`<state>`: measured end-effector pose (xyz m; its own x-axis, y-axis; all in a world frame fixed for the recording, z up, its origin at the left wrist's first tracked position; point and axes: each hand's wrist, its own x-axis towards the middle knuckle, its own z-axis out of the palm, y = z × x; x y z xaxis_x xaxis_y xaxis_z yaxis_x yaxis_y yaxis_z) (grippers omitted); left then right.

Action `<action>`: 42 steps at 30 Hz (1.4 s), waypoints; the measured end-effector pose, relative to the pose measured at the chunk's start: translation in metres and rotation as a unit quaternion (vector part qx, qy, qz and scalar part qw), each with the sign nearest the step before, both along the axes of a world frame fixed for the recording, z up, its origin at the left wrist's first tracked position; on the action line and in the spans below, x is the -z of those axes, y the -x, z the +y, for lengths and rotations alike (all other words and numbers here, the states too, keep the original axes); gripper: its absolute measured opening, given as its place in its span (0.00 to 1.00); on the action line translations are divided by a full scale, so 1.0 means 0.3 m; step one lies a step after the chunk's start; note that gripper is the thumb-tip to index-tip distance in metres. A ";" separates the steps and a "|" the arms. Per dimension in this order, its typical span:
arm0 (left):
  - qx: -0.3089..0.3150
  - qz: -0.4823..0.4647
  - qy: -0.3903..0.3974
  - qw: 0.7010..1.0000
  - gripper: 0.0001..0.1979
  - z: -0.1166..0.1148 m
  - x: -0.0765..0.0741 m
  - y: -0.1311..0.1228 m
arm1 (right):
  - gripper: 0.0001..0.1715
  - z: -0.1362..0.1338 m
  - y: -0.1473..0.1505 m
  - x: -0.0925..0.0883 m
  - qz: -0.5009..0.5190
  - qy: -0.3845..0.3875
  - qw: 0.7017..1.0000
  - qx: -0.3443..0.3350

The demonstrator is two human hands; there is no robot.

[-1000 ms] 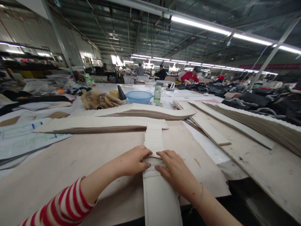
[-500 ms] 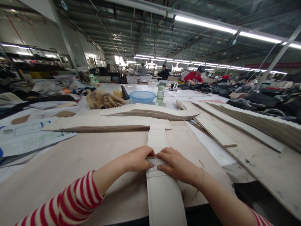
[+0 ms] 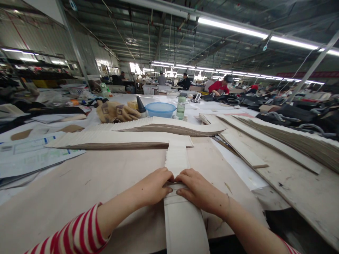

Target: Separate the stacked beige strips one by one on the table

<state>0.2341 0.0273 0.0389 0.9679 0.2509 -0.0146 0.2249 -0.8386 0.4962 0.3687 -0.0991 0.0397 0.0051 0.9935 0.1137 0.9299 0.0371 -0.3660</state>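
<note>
The left hand point(image 3: 153, 186) and right hand point(image 3: 199, 190) are edging toward 6 o'clock along the pale strip point(image 3: 184, 222), which is lying on the bench point(image 3: 79, 183) from 12 to 6. Fingers pressed together, both are pinching its cross fold, thumbs now meeting; the creasing is continuing.

strip point(image 3: 182, 218): matt pale leather-like sheet | bowl point(image 3: 160, 109): blue translucent plastic
</note>
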 end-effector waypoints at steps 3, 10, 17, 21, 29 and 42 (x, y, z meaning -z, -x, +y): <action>0.002 -0.001 -0.018 1.000 0.08 -0.008 -0.001 0.008 | 0.10 -0.002 -0.001 -0.001 -0.015 -0.009 1.000 -0.009; 0.020 0.005 -0.050 0.999 0.10 -0.030 -0.006 0.017 | 0.07 -0.006 0.012 -0.006 -0.090 -0.014 0.996 -0.021; -0.011 -0.015 -0.034 0.999 0.24 -0.063 0.065 0.099 | 0.08 -0.010 0.032 0.014 -0.178 -0.043 0.983 -0.034; -0.034 -0.048 0.025 0.998 0.26 -0.064 0.131 0.147 | 0.08 -0.014 0.035 0.023 -0.185 -0.045 0.981 -0.030; -0.181 -0.115 0.259 0.942 0.24 -0.094 0.152 0.147 | 0.07 -0.018 0.031 0.027 -0.156 -0.059 0.986 -0.020; -0.231 -0.071 0.154 0.958 0.39 -0.207 0.185 0.137 | 0.13 -0.023 0.006 0.013 -0.018 -0.045 0.999 0.000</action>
<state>0.1931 -0.0349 -0.0166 0.7528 0.6574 -0.0334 0.4487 -0.4754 0.7567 0.3669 -0.1060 0.0359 0.0000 0.9791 0.2032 0.9421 0.0681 -0.3284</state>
